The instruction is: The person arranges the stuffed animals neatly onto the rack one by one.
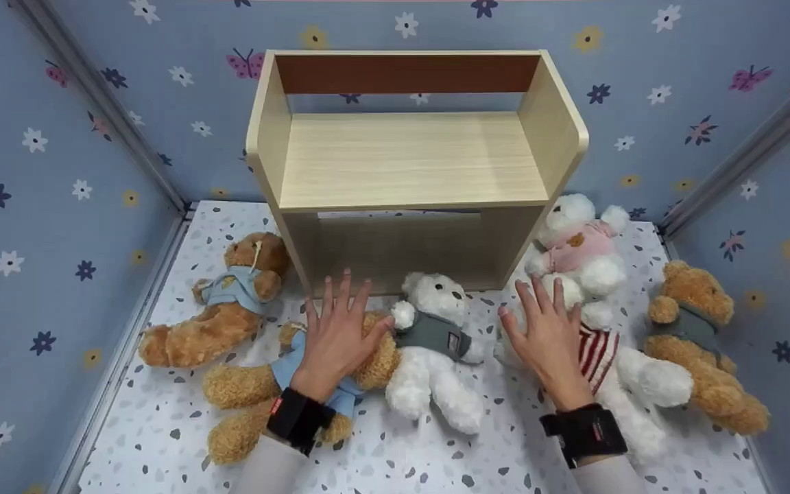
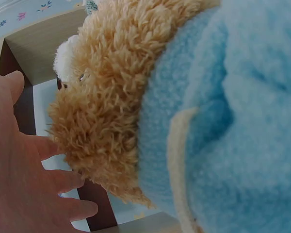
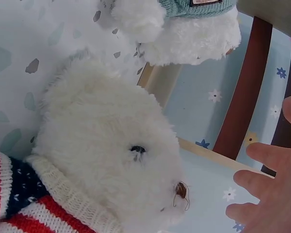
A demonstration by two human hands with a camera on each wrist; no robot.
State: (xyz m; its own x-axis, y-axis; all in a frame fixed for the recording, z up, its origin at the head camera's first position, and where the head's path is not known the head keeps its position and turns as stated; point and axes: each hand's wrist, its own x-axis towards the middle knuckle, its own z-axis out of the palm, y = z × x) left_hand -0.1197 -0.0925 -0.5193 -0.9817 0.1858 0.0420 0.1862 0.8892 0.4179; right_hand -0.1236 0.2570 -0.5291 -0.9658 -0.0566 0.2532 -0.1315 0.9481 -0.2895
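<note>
My left hand [image 1: 337,339] is spread with straight fingers over a curly brown teddy bear [image 2: 102,97] in a light blue hoodie, covering part of it in the head view. Fingers extended, my right hand [image 1: 549,336] hovers over a white teddy bear [image 3: 106,141] in a red-and-white striped sweater, whose head it largely hides in the head view. Neither hand holds anything. Between them lies a white bear [image 1: 436,336] in a grey-green top. A brown bear [image 1: 230,295] in a blue hoodie lies left, a white bear [image 1: 580,247] in pink at the back right.
A two-tier wooden shelf [image 1: 412,161] stands against the flowered back wall [image 1: 422,27], with no toys on its boards. Another brown bear [image 1: 700,343] in a dark green top lies at the far right. Speckled white flooring [image 1: 182,418] runs between the side walls.
</note>
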